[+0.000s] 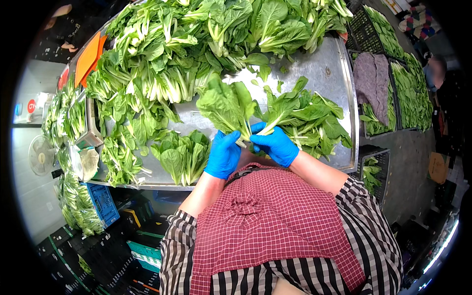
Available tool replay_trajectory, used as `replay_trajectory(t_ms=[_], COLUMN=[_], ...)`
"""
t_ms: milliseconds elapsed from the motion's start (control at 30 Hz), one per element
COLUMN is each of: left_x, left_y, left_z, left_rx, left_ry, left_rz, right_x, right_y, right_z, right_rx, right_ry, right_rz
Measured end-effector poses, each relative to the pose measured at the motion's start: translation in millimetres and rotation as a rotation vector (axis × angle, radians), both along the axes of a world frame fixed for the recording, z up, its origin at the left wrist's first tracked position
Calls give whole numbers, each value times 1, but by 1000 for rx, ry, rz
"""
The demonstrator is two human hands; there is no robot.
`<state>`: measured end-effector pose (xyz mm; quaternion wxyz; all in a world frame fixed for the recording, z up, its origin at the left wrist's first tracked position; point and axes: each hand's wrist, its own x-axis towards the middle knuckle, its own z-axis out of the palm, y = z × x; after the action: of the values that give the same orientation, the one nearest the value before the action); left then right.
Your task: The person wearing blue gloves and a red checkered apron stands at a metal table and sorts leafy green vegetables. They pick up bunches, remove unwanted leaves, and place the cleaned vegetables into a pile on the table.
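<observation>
My left hand [223, 156], in a blue glove, grips a bunch of leafy greens [225, 105] by the stem ends, leaves pointing away from me. Close beside it, my right hand [279, 148], also gloved in blue, pinches the pale stem of another leafy green [282, 107]. The fingertips of both hands nearly meet at the stems. Both hands are over the near edge of a metal table [324, 66]. A loose heap of greens [317, 121] lies right of my right hand. An upright-looking cluster of greens [182, 156] rests left of my left hand.
A large pile of greens [221, 25] covers the table's far side. Orange boards [87, 61] stand at the left, near a scale [90, 136] and bagged greens [79, 206] by a blue crate [103, 204]. Filled crates [409, 92], one partly under a grey cloth [370, 83], line the right. A person [435, 72] is beyond.
</observation>
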<state>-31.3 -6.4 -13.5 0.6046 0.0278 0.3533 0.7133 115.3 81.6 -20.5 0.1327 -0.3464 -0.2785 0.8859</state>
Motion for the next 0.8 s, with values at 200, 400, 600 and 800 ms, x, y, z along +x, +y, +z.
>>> replay_trajectory(t_ms=[200, 400, 600, 800], left_x=[0, 6, -40, -39], left_y=[-7, -9, -63, -147], left_z=[-4, -4, 21, -20], left_rx=[-35, -50, -156, -554], left_ry=[-14, -72, 222, 843], left_rz=[26, 207, 163, -228], right_x=[2, 4, 23, -27], right_y=[-1, 1, 28, 16], right_z=[6, 0, -4, -17], right_rx=[11, 105, -201, 792], right_ry=[42, -70, 63, -553], right_rz=[-57, -271, -424, 493])
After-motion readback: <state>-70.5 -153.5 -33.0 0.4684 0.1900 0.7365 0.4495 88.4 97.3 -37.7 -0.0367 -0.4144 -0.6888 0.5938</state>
